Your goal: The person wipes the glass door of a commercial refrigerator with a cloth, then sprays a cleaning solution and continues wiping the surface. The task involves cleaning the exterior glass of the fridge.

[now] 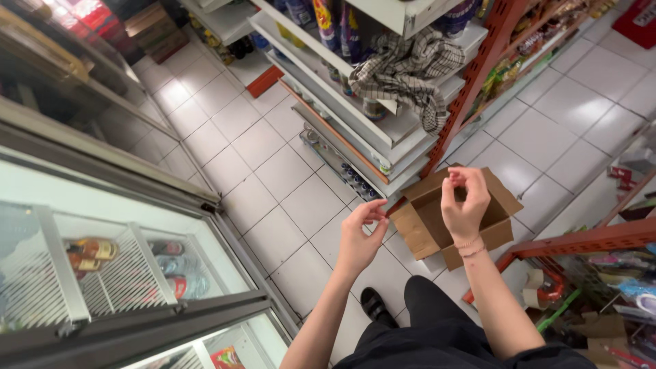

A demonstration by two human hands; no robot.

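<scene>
My left hand [360,236] is raised in front of me, fingers loosely curled, thumb and forefinger close together; whether anything small is pinched there I cannot tell. My right hand [465,201] is higher and to the right, fingertips bunched together, a thin band on the wrist. Both hover in the air above an open brown cardboard box [429,232] that sits on the white tiled floor [273,171]. Neither hand touches the box. My dark trousers [444,328] and a black shoe [374,304] show below.
A glass-doored cooler [123,266] with bottles stands at my left. A white shelf unit [383,123] with a checked cloth [406,68] draped on it is ahead. Red shelving [588,242] with goods is at my right.
</scene>
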